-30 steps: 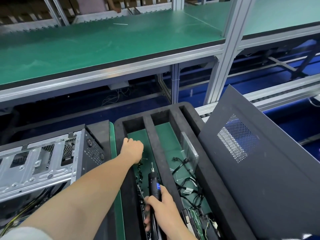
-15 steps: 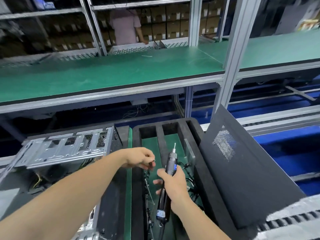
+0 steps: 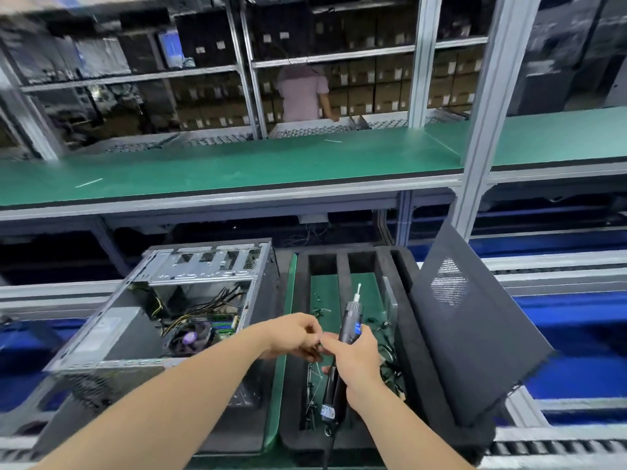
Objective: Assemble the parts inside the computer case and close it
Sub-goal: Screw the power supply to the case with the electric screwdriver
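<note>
The open grey metal computer case [image 3: 190, 300] lies on its side at nine o'clock of the hands, open face up so the board and cables inside can be reached. Beyond the hands, at twelve o'clock, sits the black foam parts tray [image 3: 343, 266], with small dark screws [image 3: 319, 312] loose in its left compartment. The right hand [image 3: 356, 359] is wrapped firmly round the slim dark electric screwdriver [image 3: 351, 322], bit pointing off to twelve o'clock, probably so a screw can be set on its tip. The left hand [image 3: 298, 335] has its fingers curled, tips drawn in beside the right forefinger; whether they pinch a screw I cannot tell. The black metal side panel with a mesh vent [image 3: 475, 351] leans on the tray's edge at three o'clock, likely parked within reach for closing the case, which is not yet done.
</note>
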`<state>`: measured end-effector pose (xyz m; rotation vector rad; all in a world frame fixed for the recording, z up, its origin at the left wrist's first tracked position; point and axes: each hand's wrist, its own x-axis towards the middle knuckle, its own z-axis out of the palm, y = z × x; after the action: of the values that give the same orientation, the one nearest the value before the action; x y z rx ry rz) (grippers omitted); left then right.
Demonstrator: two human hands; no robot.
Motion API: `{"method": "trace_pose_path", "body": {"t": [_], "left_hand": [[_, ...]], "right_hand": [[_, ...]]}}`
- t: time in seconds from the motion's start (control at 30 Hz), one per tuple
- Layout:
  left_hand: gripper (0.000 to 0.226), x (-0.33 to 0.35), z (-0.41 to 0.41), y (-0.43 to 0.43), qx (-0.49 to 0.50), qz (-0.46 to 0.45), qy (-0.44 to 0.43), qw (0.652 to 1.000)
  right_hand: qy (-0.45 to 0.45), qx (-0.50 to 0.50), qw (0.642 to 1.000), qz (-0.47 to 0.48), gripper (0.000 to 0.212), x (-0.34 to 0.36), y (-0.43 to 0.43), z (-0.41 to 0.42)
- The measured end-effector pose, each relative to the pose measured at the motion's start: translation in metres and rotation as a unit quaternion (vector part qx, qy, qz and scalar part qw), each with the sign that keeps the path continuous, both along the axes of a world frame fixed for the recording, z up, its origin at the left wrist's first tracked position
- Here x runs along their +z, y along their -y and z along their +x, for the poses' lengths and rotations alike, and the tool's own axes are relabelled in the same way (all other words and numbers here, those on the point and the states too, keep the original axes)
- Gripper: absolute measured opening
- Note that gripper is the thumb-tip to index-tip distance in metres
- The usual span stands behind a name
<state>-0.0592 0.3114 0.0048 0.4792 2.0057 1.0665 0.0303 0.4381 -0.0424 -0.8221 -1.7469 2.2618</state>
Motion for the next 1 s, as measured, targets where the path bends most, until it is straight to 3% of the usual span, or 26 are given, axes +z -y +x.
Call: {"method": "trace_pose_path", "body": {"t": [0.2, 0.33, 0.5, 0.6, 0.67, 0.8, 0.9, 1.0], "left_hand": [[0.021, -0.008, 0.020, -0.009, 0.076, 0.028, 0.005, 0.997], [0.013, -0.012, 0.025, -0.012, 0.158, 0.029, -0.021, 0.987], [0.012, -0.006, 0.021, -0.004, 0.179, -0.084, -0.172, 0.965], [0.026, 0.001, 0.021, 0.000, 0.176, -0.103, -0.179, 0.962], [0.025, 0.006, 0.021, 0.004, 0.196, -0.065, -0.150, 0.967], [0.009, 0.021, 0.015, 0.018, 0.298, 0.088, -0.074, 0.948], [0.008, 0.034, 0.009, 0.038, 0.335, 0.158, -0.048, 0.928], [0.015, 0.047, 0.012, 0.072, 0.341, 0.169, -0.061, 0.923]], "right_hand": [[0.033, -0.014, 0.999, 0.018, 0.099, 0.002, -0.008, 0.007], [0.066, -0.019, 0.997, 0.035, 0.068, 0.003, -0.011, 0.008], [0.078, -0.017, 0.995, 0.056, 0.045, 0.000, -0.014, 0.009], [0.073, 0.004, 0.995, 0.066, 0.040, 0.000, -0.008, 0.012], [0.049, 0.038, 0.997, 0.039, 0.039, 0.002, 0.002, 0.013], [-0.008, 0.125, 0.992, -0.020, 0.058, 0.017, 0.029, 0.015], [-0.056, 0.197, 0.979, 0.010, 0.030, 0.034, 0.053, 0.017], [-0.089, 0.260, 0.961, 0.021, 0.028, 0.052, 0.082, 0.022]]}}
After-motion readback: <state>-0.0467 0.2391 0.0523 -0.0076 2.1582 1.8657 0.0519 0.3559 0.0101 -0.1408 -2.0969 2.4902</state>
